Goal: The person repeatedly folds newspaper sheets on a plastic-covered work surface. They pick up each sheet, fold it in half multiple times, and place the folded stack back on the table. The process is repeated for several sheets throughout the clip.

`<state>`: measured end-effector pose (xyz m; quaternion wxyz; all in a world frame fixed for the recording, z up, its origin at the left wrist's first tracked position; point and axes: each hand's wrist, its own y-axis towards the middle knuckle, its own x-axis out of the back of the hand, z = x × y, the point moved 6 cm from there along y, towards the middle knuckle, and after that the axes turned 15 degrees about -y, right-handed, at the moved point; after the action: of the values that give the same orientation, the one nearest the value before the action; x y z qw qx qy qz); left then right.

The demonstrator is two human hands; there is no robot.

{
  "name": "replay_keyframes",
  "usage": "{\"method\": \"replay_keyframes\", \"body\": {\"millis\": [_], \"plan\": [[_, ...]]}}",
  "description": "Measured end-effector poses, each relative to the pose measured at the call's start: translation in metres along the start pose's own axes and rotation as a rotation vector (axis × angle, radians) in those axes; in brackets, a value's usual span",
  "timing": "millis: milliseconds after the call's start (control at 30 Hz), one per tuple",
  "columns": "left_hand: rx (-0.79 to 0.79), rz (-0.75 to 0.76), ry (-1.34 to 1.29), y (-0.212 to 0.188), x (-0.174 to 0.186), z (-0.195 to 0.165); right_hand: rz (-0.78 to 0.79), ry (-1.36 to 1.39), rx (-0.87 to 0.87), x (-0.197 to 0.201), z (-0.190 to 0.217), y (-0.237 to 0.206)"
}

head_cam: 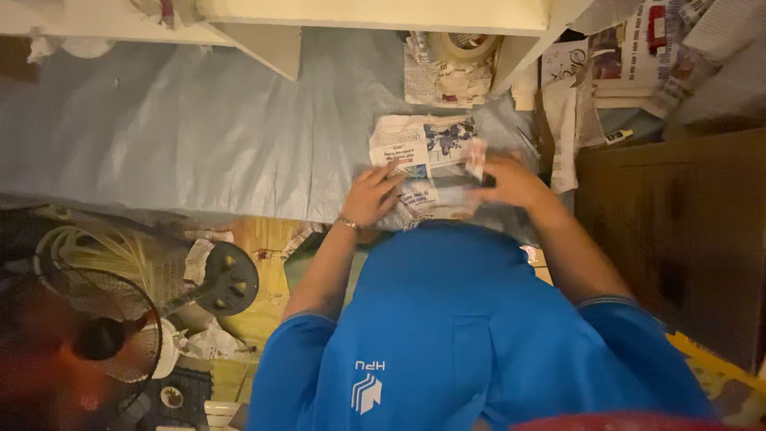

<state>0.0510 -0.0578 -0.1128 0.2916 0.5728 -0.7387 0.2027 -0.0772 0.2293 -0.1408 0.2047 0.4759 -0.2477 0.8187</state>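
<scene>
A sheet of newspaper (420, 140) lies on a blue-grey plastic sheet (199, 136) spread over the work surface. My left hand (372, 194) presses on the paper's near left part, fingers spread flat. My right hand (509, 180) grips the paper's right edge, where a folded strip stands up. A thin bracelet sits on my left wrist. My blue shirt fills the lower middle of the view and hides the paper's near edge.
A bowl-like container with torn paper scraps (455, 68) stands behind the newspaper. More newspapers (630, 56) are piled at the back right. A dark wooden cabinet (678, 231) is at the right. An electric fan (104, 319) stands low left. White shelf edges (263, 36) overhang the back.
</scene>
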Motion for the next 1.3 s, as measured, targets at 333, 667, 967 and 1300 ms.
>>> {"method": "replay_keyframes", "body": {"millis": [333,667,967,1300], "plan": [[0.058,0.136,0.090,-0.012,0.008,-0.027,0.111,-0.099,0.102,0.015,0.040,-0.020],[0.172,-0.096,-0.174,-0.018,0.002,0.002,-0.247,-0.009,-0.059,-0.023,0.001,-0.026],[0.508,-0.212,-0.340,-0.008,-0.011,0.053,-0.101,0.356,-0.414,-0.024,-0.022,0.015],[0.654,-0.259,-0.492,-0.004,-0.012,0.042,-0.218,0.490,-0.517,-0.023,-0.005,0.018]]}}
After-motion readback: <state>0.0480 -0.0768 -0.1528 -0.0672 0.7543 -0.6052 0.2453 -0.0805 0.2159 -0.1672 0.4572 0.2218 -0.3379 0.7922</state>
